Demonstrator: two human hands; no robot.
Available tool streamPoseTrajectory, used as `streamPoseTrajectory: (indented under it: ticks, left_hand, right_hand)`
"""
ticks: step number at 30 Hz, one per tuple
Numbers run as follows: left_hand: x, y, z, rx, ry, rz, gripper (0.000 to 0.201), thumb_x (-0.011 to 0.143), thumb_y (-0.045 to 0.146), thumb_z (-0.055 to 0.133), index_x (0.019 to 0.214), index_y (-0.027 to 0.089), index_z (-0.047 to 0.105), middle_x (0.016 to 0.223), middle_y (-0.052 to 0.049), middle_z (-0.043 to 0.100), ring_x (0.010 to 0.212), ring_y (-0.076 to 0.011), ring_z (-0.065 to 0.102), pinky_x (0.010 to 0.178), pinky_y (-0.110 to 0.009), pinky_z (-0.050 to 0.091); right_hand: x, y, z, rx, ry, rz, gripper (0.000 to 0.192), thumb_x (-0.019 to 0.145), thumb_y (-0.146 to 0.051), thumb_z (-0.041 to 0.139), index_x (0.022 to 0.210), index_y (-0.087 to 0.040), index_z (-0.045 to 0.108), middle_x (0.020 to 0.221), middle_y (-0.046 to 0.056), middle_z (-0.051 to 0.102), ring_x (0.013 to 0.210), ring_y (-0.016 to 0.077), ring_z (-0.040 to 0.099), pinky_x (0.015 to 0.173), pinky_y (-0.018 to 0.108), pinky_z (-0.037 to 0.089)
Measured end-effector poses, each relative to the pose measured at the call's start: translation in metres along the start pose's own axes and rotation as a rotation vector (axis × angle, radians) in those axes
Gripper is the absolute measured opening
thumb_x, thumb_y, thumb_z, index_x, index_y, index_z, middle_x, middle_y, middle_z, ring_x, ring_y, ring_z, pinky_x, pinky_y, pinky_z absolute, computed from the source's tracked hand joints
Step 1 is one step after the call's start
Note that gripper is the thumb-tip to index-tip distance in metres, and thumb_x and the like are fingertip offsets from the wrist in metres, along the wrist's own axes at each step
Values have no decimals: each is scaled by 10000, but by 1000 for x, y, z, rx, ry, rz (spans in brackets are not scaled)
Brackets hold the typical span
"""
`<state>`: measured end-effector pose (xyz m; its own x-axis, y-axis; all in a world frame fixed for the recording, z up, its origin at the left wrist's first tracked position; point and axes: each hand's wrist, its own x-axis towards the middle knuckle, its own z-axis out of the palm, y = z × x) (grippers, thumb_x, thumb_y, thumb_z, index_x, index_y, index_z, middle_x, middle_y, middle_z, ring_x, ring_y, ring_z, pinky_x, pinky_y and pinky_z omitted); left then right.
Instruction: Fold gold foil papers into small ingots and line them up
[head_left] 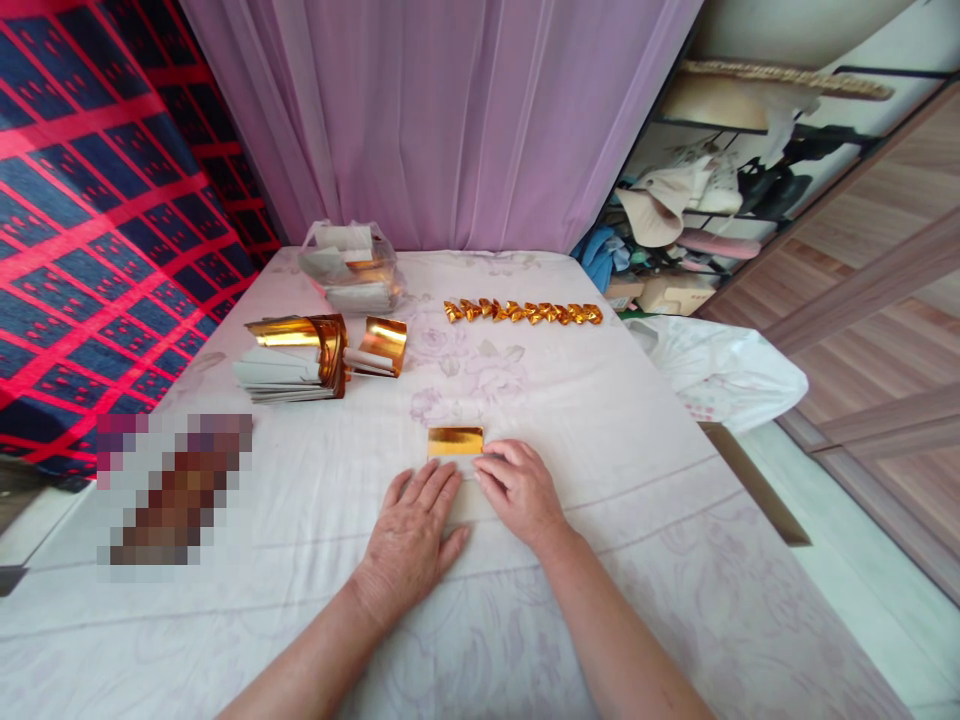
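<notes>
The left hand (411,530) lies flat, fingertips near the lower edge of a small rectangular piece of shiny gold foil paper (455,440). The right hand (523,490) is half curled at its right end; I cannot tell if it pinches. This piece lies on the cloth-covered tabletop (300,600) and looks unfinished. Farther away, a row of folded gold foil shapes (523,312) seems done. To the left, a fanned stack of gold-and-white sheets (289,367) and a clear plastic bag (351,266) of more remain, it seems.
</notes>
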<state>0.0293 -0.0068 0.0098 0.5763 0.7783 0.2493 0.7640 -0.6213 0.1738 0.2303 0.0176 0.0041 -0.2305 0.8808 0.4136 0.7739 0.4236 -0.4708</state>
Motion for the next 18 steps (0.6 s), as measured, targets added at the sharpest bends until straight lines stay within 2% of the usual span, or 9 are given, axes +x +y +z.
streamPoseTrajectory:
  ticks: [6,9,13,18]
  left_hand:
    - [0,0,1,3,-1,-9,486,948,443,463,1340,167,545,1410,-93,557,1305,-295,483,1074,-472,331]
    - [0,0,2,-4,5,-6,491,945,444,466,1343,167,546,1404,-98,561,1300,-298,487,1073,-475,333]
    - [0,-1,4,-22,19,-5,488,943,438,470,1352,182,540,1400,-103,562,1302,-295,483,1074,-480,337]
    - [-1,-1,4,-24,17,-5,493,947,445,465,1356,179,532,1407,-103,556,1309,-297,481,1073,-483,339]
  right_hand:
    - [3,-2,2,63,46,27,90,864,-185,571,839,-210,654,973,67,672,949,210,611,866,362,469]
    - [5,-7,6,-8,47,78,48,836,-222,620,790,-206,621,951,76,660,933,227,598,858,376,459]
    - [5,-15,11,-119,58,142,116,815,-293,669,770,-215,595,959,75,643,933,239,577,853,383,438]
    - [3,-18,13,-155,53,163,109,806,-279,676,795,-219,586,963,67,633,938,241,565,841,375,419]
